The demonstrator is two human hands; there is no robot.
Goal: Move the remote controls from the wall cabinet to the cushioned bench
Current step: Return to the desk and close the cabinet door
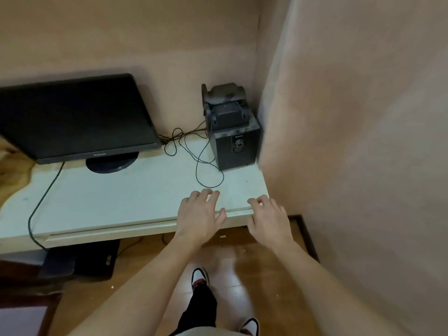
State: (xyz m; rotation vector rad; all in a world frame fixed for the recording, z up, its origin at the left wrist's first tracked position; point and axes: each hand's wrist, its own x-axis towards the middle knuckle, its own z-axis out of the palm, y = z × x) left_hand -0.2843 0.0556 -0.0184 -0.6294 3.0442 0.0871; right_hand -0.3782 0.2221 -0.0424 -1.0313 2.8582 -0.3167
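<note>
No remote controls show anywhere in this view, and neither the wall cabinet nor the cushioned bench is in sight, so where the remotes lie cannot be told from here. Both hands are empty. The left hand (201, 214) and right hand (269, 217) reach forward side by side, palms down, over the front edge of a white desk (109, 202). The fingers of each are loosely spread and hold nothing; whether the tips touch the desktop cannot be told.

From the hands, a loose black cable (206, 166) loops at 12 o'clock, a dark speaker box (234, 144) stands at 1 o'clock with smaller speakers (225, 103) stacked on it, and a black monitor (72, 117) sits at 10 o'clock. A plain wall fills 3 o'clock.

The step in hand looks like finding the cabinet — nothing has been picked up yet. It would go best to turn toward the cabinet first, keep the fingers clear of the cable, then take each remote lengthwise with the fingers wrapped round it — one per hand.
</note>
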